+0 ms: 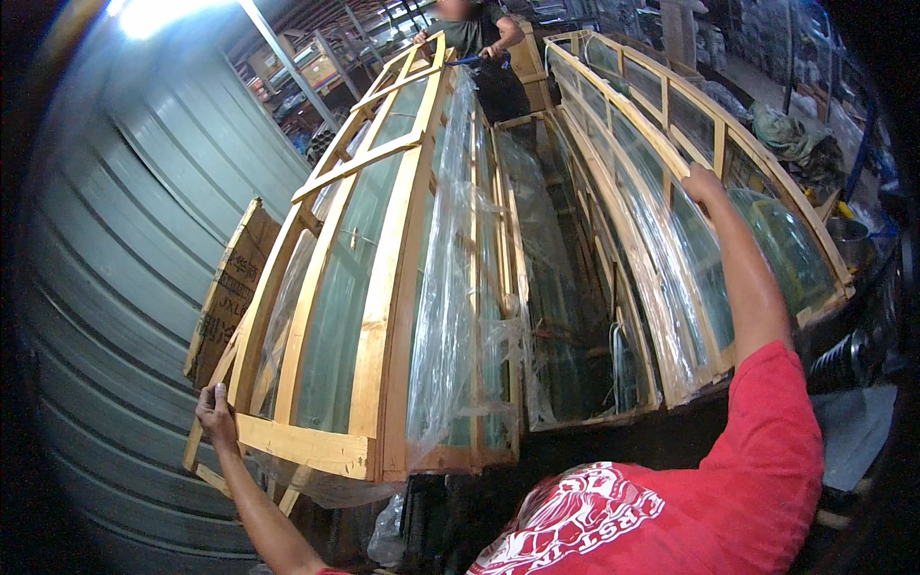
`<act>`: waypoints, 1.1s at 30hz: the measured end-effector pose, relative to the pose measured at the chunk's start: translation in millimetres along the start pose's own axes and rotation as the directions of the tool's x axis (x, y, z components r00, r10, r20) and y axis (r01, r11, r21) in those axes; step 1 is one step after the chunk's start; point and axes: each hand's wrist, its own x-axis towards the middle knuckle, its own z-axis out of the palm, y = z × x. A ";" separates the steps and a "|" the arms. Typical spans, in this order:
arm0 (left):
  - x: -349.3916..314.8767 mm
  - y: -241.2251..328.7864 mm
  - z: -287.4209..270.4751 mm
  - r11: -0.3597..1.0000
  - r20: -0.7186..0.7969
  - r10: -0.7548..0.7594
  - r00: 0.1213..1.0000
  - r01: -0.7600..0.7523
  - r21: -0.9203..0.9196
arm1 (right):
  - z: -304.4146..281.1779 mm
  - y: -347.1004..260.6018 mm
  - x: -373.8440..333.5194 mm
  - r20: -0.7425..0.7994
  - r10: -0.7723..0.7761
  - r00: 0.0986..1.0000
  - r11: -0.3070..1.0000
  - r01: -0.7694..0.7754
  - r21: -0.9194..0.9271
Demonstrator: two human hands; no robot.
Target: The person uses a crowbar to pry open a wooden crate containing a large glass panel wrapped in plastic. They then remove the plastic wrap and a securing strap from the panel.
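Observation:
At the lower left, my left hand (217,414) is closed on the near end corner of a long wooden crate (388,335). Pale slats frame the crate, with greenish sheets of glass (331,383) behind them. My right arm reaches far out to the right, where my right hand (704,184) is wrapped over the upper rail of another slatted crate (668,115), which leans and also holds glass. Clear plastic film (446,287) hangs down the side of the left crate. More upright panes in wooden frames stand between the two crates.
A co-worker (467,31) stands at the far end, hands by the left crate and a blue item. Corrugated metal wall (125,287) runs along the left, a printed board (230,287) near it. On the right are a crumpled dark bundle (791,134) and a metal pot (847,235).

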 end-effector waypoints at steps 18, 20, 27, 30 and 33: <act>-1.6 2.8 -0.5 0.999 -0.007 -0.018 1.000 0.017 -0.040 | 13.2 14.1 20.7 0.006 -0.040 0.999 0.998 0.040 -0.047; -1.7 1.1 -1.5 0.993 0.020 -0.113 0.993 0.113 -0.033 | 14.7 16.4 23.9 0.009 -0.038 0.999 0.996 0.039 -0.079; -3.3 -0.3 -1.3 0.995 0.009 -0.082 0.997 0.082 -0.061 | 18.6 20.6 28.3 0.007 -0.067 0.998 0.995 0.068 -0.071; -2.9 -2.0 -0.9 0.994 0.001 -0.086 0.996 0.086 -0.069 | 17.1 20.8 27.4 0.013 -0.055 0.998 0.996 0.056 -0.069; -3.0 -5.9 -2.5 0.998 -0.007 -0.052 0.999 0.052 -0.025 | 15.9 20.7 25.5 0.017 -0.052 0.999 0.996 0.053 -0.066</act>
